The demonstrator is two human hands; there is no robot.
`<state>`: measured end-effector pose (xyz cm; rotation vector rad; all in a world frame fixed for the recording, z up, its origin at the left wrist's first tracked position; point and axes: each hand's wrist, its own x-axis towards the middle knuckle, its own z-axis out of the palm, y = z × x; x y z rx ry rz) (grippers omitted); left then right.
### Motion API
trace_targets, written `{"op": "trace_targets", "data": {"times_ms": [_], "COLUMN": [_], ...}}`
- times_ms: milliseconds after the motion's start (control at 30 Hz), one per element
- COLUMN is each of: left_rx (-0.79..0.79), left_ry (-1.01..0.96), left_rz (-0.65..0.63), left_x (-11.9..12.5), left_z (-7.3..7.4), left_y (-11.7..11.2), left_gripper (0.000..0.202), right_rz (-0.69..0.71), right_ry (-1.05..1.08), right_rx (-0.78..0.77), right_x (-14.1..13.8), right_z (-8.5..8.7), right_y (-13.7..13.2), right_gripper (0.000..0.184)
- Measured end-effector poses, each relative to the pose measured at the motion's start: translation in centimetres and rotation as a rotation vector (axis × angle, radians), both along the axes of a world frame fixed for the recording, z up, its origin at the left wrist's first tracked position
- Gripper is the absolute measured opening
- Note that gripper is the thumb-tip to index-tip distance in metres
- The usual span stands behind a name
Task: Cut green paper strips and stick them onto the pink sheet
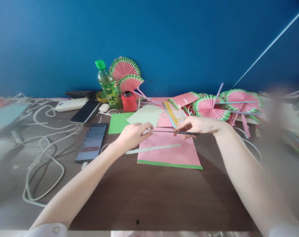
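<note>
My right hand (188, 126) is closed around a pair of dark-handled scissors (182, 132), whose thin blades point left toward my other hand. Between the pinched fingers of my left hand (135, 134) is a small white piece (147, 131), too small to identify; the blade tips meet or nearly meet it. Below both hands lies a pink paper sheet (167, 154) with a green strip along its near edge. A pale green paper strip (155, 148) rests across it, its left end over the table. Behind my left hand are a pale green sheet (145, 115) and a brighter green sheet (116, 124).
Folded pink-and-green paper fans (212, 108) are piled at right. Others stand by a green-capped bottle (108, 87) and a red thread spool (129, 101). Phones (92, 143) and white cables (44, 158) cover the left side. A blue wall (176, 42) closes the back.
</note>
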<state>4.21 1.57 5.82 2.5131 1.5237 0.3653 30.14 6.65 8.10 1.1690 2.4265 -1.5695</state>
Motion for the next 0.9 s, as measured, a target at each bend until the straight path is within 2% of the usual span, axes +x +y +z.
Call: {"op": "trace_targets", "data": {"times_ms": [333,567,767,833,900], "left_rx": [-0.190,-0.352,-0.363,-0.411,-0.465], "left_ry": [-0.137,-0.324,-0.463,-0.533,-0.603], "left_rz": [0.062,0.040,0.132,0.143,0.119], "left_x": [0.2,0.2,-1.1,-1.3,-1.2], "left_z": [0.5,0.4,1.0,1.1,1.2], "left_y": [-0.2,-0.3,0.2,0.4,0.5], "left_gripper": [0.025,0.021,0.017,0.021,0.024], "right_rz": [-0.014,-0.044,-0.219,-0.313,-0.430], "right_ry": [-0.002,-0.042,-0.176,-0.231,-0.315], "right_rx": [-0.004,-0.055,0.022,0.105,0.251], "right_x": [0.7,1.0,2.9,3.3,3.1], "right_z": [-0.3,0.0,0.4,0.1,-0.3], "right_y": [0.3,0.3,0.6,1.0,1.3], "right_gripper": [0.039,0.038,0.044,0.045,0.044]}}
